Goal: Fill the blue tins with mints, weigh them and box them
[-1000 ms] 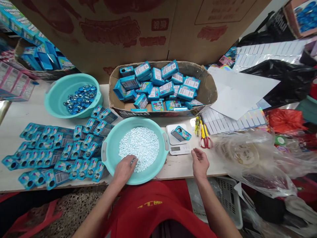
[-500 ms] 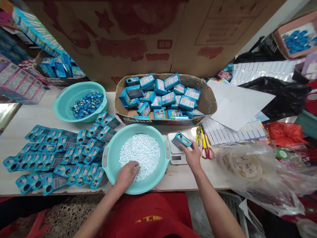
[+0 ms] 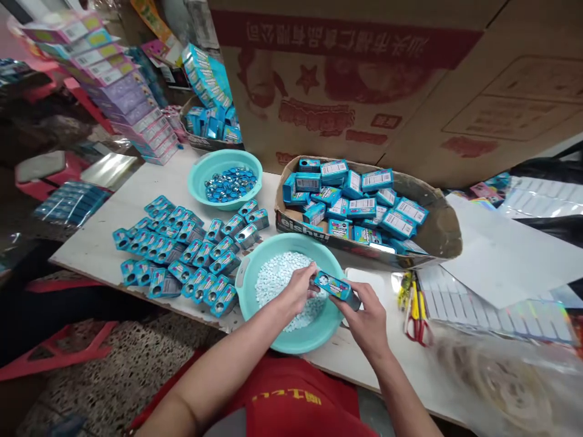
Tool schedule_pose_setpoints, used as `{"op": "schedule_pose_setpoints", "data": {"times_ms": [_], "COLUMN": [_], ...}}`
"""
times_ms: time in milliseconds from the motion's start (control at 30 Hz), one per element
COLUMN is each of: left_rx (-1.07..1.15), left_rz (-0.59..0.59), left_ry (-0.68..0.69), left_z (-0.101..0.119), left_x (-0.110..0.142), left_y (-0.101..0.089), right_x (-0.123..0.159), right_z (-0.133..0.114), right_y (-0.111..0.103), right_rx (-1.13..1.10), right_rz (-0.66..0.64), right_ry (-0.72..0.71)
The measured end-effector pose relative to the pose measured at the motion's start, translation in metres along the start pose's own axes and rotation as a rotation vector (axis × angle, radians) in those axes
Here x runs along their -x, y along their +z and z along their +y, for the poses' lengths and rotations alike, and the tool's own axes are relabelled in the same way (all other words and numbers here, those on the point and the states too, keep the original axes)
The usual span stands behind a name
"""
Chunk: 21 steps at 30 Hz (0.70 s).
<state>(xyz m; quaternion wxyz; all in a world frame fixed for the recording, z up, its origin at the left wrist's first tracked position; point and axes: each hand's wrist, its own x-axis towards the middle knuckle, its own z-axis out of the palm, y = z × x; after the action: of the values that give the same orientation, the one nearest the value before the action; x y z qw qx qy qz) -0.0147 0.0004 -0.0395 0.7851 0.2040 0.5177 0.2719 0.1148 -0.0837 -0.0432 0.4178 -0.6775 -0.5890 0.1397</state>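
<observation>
My right hand [image 3: 367, 318] grips a small blue tin box [image 3: 334, 286] and holds it over the near teal basin [image 3: 248, 276], which is full of small white tablets [image 3: 280, 276]. My left hand [image 3: 298, 288] is closed at the left end of the same box, above the tablets; whether it pinches tablets I cannot make out. Several open blue boxes [image 3: 182, 255] lie in rows on the white table to the left.
A cardboard tray [image 3: 437, 233] of closed blue boxes stands behind the basin. A second teal basin [image 3: 200, 176] holds blue round lids. Scissors [image 3: 414, 315] and sticker sheets [image 3: 483, 303] lie at the right, a clear plastic bag at the lower right, a large carton at the back.
My right hand took the blue box off the small scale and carried it left over the basin. My left hand rose from the tablets to the box. The camera swung left.
</observation>
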Motion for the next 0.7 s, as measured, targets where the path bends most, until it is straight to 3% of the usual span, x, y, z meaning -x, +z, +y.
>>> {"op": "schedule_pose_setpoints", "data": {"times_ms": [167, 300, 400, 500, 600, 700], "left_rx": [-0.046, -0.587, -0.929, -1.196, -1.378, -1.365], "left_rz": [-0.048, -0.045, -0.007, -0.17, -0.291, -0.109], "left_ry": [0.064, 0.29, 0.51, 0.775, 0.902, 0.927], "left_z": [-0.002, -0.002, 0.003, 0.009, 0.014, 0.024], "left_x": [0.003, 0.012, 0.026, 0.043, 0.057, 0.063], "left_y": [-0.027, -0.053, -0.066, -0.067, -0.064, -0.076], "right_x": [-0.001, 0.004, 0.006, 0.005, 0.006, 0.012], "right_z": [-0.009, -0.003, 0.004, -0.003, -0.015, -0.013], "right_y": [-0.003, -0.004, 0.007, 0.023, 0.036, 0.043], "right_rx": [-0.113, -0.27, -0.253, -0.251, -0.331, -0.228], "right_rz": [-0.006, 0.03, 0.043, -0.073, -0.225, -0.133], "right_ry": [0.054, 0.214, 0.252, 0.178, 0.077, 0.041]}}
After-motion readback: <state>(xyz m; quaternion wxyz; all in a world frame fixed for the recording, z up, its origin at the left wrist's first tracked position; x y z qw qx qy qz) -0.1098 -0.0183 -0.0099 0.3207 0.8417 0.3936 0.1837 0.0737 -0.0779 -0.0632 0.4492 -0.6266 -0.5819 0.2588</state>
